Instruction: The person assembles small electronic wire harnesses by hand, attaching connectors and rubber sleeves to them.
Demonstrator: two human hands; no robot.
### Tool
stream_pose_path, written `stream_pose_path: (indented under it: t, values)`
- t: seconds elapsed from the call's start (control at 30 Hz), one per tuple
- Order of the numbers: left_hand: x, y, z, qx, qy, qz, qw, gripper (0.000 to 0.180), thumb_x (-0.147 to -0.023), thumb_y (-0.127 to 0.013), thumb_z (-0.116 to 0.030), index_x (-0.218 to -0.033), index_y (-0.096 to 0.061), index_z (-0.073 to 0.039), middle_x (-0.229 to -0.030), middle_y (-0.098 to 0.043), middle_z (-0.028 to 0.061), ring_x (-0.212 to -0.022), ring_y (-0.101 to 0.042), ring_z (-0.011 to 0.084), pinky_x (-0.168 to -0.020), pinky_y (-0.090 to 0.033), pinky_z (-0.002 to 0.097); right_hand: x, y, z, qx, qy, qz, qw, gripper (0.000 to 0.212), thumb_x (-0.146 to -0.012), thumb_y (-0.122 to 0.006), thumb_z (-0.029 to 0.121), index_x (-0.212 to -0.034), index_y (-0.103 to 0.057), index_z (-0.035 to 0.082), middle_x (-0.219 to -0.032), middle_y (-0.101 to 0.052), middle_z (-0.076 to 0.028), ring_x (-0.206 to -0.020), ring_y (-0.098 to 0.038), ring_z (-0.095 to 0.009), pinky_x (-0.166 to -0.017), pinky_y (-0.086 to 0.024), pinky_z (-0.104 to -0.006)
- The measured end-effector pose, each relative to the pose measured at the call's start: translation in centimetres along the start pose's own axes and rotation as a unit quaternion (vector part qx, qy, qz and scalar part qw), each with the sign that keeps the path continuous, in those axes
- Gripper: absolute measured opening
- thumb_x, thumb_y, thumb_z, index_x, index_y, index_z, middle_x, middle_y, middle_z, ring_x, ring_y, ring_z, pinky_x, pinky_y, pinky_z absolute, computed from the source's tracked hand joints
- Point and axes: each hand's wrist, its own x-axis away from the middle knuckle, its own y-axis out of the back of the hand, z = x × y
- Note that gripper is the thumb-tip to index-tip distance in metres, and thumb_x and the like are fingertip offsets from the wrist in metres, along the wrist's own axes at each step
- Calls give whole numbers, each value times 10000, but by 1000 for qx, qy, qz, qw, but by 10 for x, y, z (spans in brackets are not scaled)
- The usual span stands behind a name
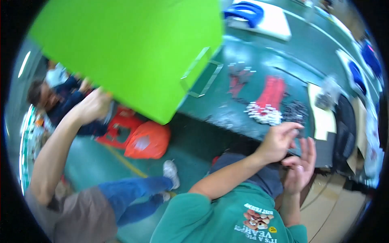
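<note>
My left hand (278,141) reaches over the front edge of the green bench, its fingers bent together near the tips. Whether something small sits in them is too blurred to tell. Just below and to its right, my right hand (299,167) has its fingers stretched and apart, with nothing visible in it. Close beyond my hands lie a bundle of dark wires (296,111) and a bundle of red wires (271,93) with white connectors (263,113) at their near end. A smaller bunch of red and grey wires (239,77) lies further left.
At left, another person's hand (96,106) holds a large bright green board (133,48) over the bench (214,111); a clear rectangular loop (202,75) is at its edge. An orange bag (149,139) sits below. Yellow paper (320,109) and a black case (344,133) lie right.
</note>
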Motion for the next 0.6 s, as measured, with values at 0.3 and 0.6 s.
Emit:
stream_pose_path:
  t: [0.3,0.6]
  values:
    - [-4,4,-1,144,58,7,988,171,-804,-599,-40,-959,-554,15,-796,-601,57,-597,-533,72,-558,-453,196,3,6,6,-23,27,32,999,737,-731,-579,69,-1333,-173,-52,-1346,-295,-214,-736,-601,-182,-641,-503,-249]
    - [4,2,-3,62,-13,1,998,166,-864,-529,-86,-1004,-548,1,-791,-561,44,-476,-483,35,-418,-412,175,-3,3,7,101,4,4,995,659,-747,-554,-22,-1316,-224,-47,-1311,-337,-231,-705,-579,-116,-632,-488,-214]
